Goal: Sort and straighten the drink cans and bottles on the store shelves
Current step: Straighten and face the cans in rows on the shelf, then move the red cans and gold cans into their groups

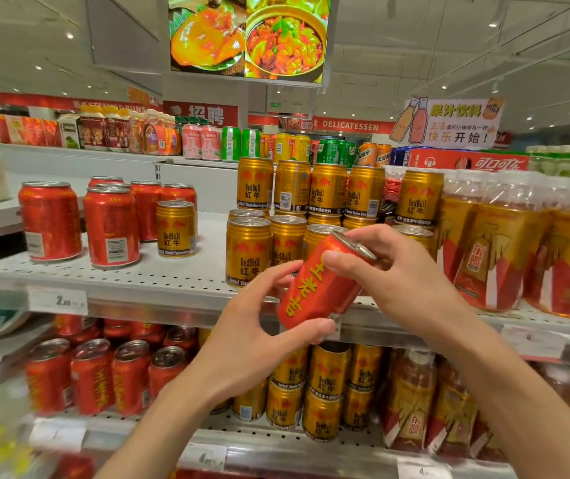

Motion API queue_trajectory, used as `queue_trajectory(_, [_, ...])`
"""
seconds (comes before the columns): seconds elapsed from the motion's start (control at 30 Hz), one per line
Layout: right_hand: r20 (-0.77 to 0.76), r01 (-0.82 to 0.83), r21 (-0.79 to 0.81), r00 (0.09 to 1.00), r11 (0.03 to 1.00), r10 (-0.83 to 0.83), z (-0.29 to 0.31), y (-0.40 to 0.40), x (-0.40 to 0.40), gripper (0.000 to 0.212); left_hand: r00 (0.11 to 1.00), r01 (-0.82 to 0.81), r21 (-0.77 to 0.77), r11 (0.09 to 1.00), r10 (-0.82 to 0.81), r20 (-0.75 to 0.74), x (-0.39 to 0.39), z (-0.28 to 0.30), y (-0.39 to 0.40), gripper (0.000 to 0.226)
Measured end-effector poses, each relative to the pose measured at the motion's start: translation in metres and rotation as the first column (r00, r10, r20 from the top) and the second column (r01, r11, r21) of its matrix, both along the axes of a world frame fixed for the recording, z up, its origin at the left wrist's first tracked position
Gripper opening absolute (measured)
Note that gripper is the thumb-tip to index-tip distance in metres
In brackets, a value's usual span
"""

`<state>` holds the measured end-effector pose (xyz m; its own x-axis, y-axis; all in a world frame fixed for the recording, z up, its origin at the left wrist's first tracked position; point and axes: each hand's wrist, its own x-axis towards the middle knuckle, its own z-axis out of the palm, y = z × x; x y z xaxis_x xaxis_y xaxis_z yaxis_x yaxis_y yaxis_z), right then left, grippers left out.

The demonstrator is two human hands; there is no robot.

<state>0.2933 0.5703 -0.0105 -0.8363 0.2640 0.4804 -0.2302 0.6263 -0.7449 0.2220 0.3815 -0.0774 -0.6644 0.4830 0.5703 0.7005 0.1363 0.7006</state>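
White ceiling w/ recessed spotlights (69, 35), hanging food screen (247, 36), red DELICATESSEN sign (350, 125) at back.

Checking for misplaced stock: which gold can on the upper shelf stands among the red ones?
The lone gold can left of the gap, beside the red cans.

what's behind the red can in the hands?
Behind the tilted red can, held by the left hand and right hand, stand gold Red Bull cans on the shelf. The can and fingers cover the nearest ones' lower parts.

shop | shelves (159, 281) of drink cans (111, 226) | price tag (58, 300) | DELICATESSEN sign (350, 125)
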Motion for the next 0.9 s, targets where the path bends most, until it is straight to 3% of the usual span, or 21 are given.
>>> queue_trajectory(0.23, [0.011,-0.080,0.049,0.997,0.996,0.080,-0.004,-0.018,-0.007,0.058,1.000,-0.029,0.015,0.999,0.029,0.003,-0.005,0.002,-0.012,0.064])
queue_trajectory(0.4, [0.024,-0.163,0.041,0.986,0.986,0.162,0.002,-0.025,-0.011,0.065,0.996,-0.086,0.084,0.993,0.085,0.017,-0.018,0.000,-0.033,0.060])
queue_trajectory(0.67, [-0.189,0.095,0.308,0.981,0.947,-0.037,-0.034,-0.065,-0.040,0.029,0.971,-0.238,0.161,0.958,0.234,0.039,-0.061,-0.002,-0.111,0.065])
queue_trajectory(0.9, [-0.305,0.240,0.469,0.947,0.850,-0.099,-0.077,-0.143,-0.093,0.024,0.938,-0.346,0.173,0.922,0.338,0.078,-0.106,0.005,-0.183,0.075])
